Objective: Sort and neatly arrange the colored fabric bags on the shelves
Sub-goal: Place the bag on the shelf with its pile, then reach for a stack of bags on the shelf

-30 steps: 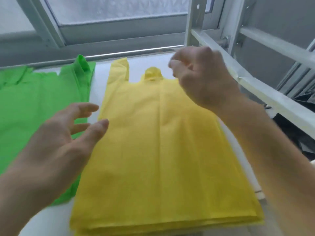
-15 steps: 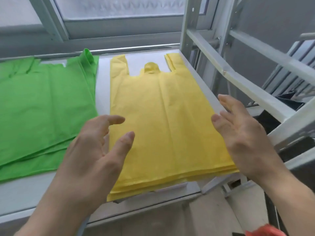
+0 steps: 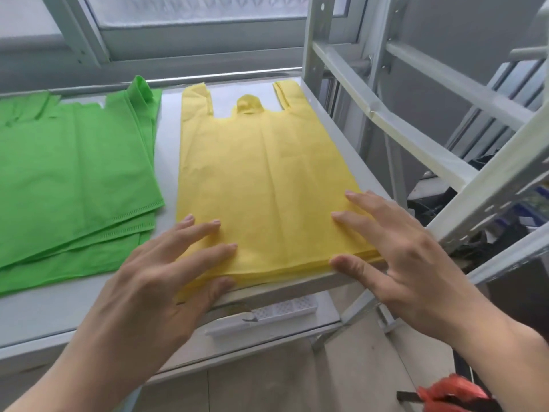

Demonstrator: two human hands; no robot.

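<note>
A stack of yellow fabric bags [image 3: 267, 173] lies flat on the white shelf [image 3: 166, 162], handles toward the window. To its left lies a looser stack of green fabric bags [image 3: 68, 173]. My left hand [image 3: 154, 292] rests with spread fingers on the yellow stack's near left corner, thumb against its front edge. My right hand [image 3: 398, 257] lies with spread fingers over the near right corner, thumb on the stack's front edge. Neither hand holds anything.
Grey shelf uprights and a slanted brace [image 3: 386, 114] rise at the right. A window frame [image 3: 193, 40] runs behind the shelf. A white perforated piece [image 3: 267, 316] lies on the lower level. Something red-orange [image 3: 451, 391] shows at the bottom right.
Both hands came down from above the bags and moved forward onto the near corners of the yellow stack. The view has pulled back and tilted down.
</note>
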